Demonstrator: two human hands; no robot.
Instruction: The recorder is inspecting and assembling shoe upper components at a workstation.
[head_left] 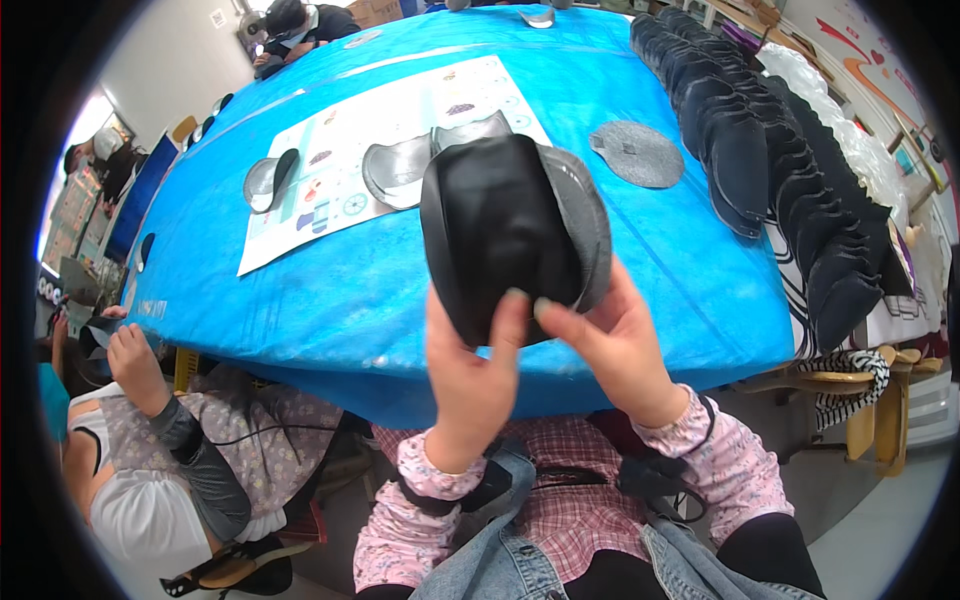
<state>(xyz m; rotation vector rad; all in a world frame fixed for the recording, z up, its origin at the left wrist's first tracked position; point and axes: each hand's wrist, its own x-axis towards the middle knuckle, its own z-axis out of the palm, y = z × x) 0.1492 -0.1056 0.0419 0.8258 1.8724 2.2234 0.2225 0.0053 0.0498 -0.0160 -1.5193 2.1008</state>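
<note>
Both my hands hold a black, glossy, curved piece with a grey felt-like layer (pixel 500 230) above the table's near edge. Around its lower left side the fingers of my left hand (pixel 470 375) are closed, and the thumb presses on the black face. My right hand (pixel 625 345) grips the lower right, its thumb close to the left one. Fingers behind the piece are hidden. Just beyond it, grey shiny curved pieces (pixel 395 172) rest on a printed white sheet (pixel 285 235). A similar black-and-grey piece (pixel 270 182) stands farther left.
A blue cover (pixel 330 310) spreads over the table. At the right are a flat grey oval (pixel 640 155) and long overlapping rows of dark pieces (pixel 715 130). A co-worker's hand (pixel 137 365) is at the left edge; another person (pixel 300 30) sits at the far left. Wooden stools (pixel 875 400) stand right.
</note>
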